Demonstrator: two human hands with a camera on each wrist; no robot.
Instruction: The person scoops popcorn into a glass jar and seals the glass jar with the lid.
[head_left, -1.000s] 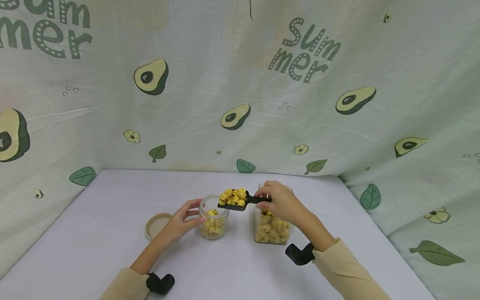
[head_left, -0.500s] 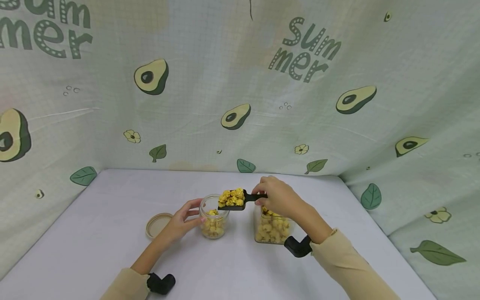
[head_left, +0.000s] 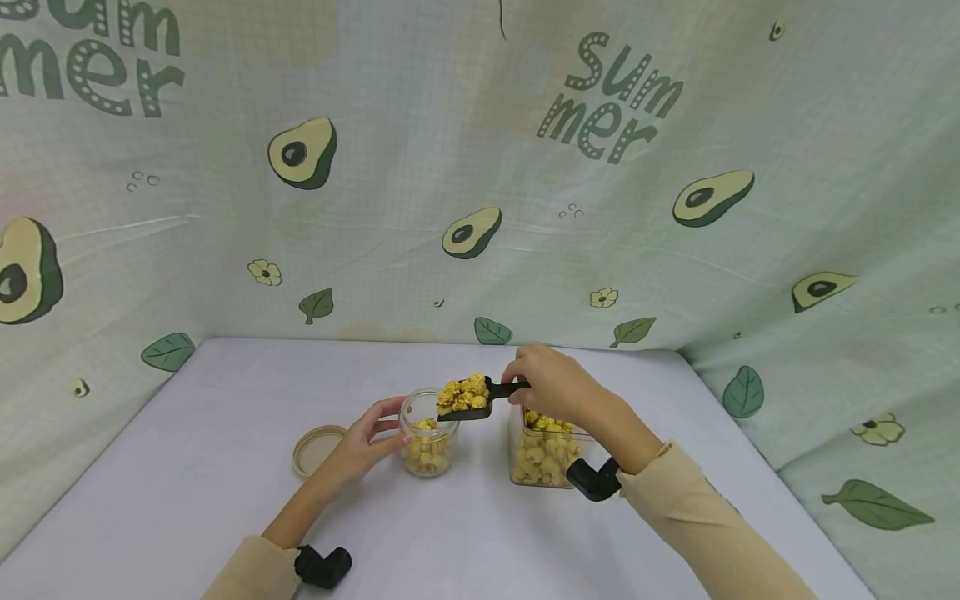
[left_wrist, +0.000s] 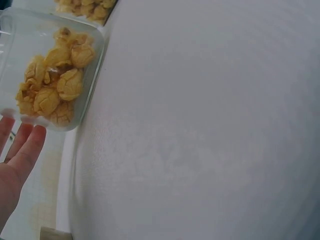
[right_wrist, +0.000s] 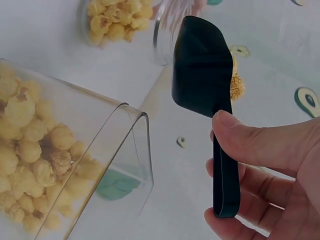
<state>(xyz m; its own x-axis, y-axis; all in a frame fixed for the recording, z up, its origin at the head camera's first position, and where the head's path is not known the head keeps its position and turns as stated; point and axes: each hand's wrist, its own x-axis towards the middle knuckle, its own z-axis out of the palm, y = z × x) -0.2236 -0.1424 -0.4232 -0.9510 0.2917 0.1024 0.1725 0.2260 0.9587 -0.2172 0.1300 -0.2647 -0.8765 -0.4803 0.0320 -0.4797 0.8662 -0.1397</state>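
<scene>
Maybe the popcorn (head_left: 462, 394) piled on the scoop (head_left: 482, 411), just left of the right grip (head_left: 553, 382) pinching its handle, could spill outside the jar (head_left: 429, 435) the left grip (head_left: 369, 437) holds if the scoop tips too soon.

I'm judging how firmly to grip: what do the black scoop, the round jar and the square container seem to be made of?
Black scoop: probably plastic; smooth, satin black with only a soft sheen.
Round jar: glass or rigid plastic, clear and glossy; popcorn shows through.
Square container: likely clear plastic, perhaps glass; transparent walls with shiny edges.
</scene>
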